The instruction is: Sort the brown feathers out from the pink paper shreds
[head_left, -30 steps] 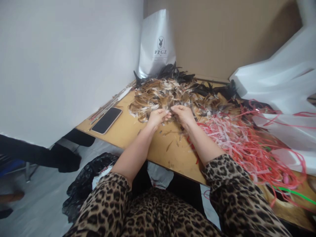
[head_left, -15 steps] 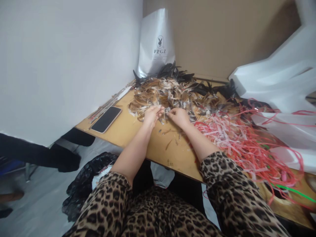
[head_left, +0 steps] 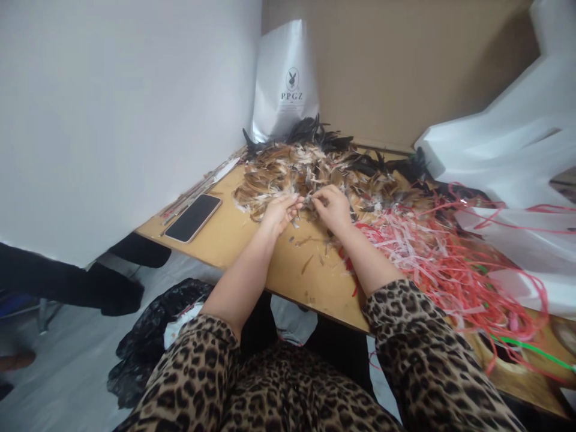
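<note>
A heap of brown, white and black feathers point(head_left: 270, 174) covers the back of the wooden table. At its front edge my left hand point(head_left: 282, 211) is closed, with thumb and fingers pinched on a small pale feather point(head_left: 308, 203). Close beside it on the right, my right hand point(head_left: 333, 207) is bent over with its fingertips pinched at the same feather. The fingers partly hide the feather, so its full shape cannot be made out.
A phone point(head_left: 193, 218) lies on the table point(head_left: 252, 252) at the left. Red and pink plastic strips point(head_left: 432, 258) are piled at the right beside a white bag point(head_left: 499, 144). A silver bag point(head_left: 288, 78) stands at the back. A black plastic bag point(head_left: 148, 336) is on the floor.
My right hand has risen slightly and turned, its knuckles now higher near the heap. My left hand stays nearly in place.
</note>
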### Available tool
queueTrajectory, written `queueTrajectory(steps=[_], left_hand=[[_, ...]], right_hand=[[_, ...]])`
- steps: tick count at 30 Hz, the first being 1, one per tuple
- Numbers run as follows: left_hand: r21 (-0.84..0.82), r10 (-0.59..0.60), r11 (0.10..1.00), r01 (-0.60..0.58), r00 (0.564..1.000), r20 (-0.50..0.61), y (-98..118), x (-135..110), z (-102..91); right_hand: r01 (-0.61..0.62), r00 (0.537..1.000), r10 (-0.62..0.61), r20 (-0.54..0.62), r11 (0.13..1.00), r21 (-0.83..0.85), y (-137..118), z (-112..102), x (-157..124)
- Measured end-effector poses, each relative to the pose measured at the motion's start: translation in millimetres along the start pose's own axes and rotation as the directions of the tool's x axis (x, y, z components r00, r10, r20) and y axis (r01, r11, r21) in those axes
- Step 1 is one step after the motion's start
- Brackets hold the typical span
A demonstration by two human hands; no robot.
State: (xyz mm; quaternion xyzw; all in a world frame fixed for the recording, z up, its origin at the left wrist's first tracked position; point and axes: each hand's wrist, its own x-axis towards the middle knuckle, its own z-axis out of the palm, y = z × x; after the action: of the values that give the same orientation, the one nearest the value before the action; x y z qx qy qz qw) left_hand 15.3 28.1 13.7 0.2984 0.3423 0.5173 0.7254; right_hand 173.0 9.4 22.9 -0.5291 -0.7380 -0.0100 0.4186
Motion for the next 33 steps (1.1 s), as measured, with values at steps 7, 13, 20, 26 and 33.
queueTrajectory(steps=[7,13,20,26,33], left_hand=[[-0.053,-0.218,0.972,0.23,0.96,0.174,1,-9,3.3],[-0.036,-0.163,0.984,0.172,0.97,0.182,0,-9,5.4],[0.034,0.088,0.995,-0.092,0.99,0.112,-2,-6,5.4],[0.14,0.081,0.985,-0.105,0.983,0.165,-4,-11,11.0],[0.137,0.015,0.99,-0.039,0.986,0.166,-8,-7,5.4]], right_hand=[[0.227,0.972,-0.231,0.031,0.911,-0.343,2,-7,-6],[0.162,0.985,-0.173,-0.022,0.956,-0.243,-4,-4,-5],[-0.497,0.85,0.516,0.106,0.718,0.487,-12,-4,6],[-0.625,0.754,0.52,0.4,0.382,0.681,-18,0,6],[-0.564,0.791,0.529,0.307,0.438,0.7,-16,1,4]])
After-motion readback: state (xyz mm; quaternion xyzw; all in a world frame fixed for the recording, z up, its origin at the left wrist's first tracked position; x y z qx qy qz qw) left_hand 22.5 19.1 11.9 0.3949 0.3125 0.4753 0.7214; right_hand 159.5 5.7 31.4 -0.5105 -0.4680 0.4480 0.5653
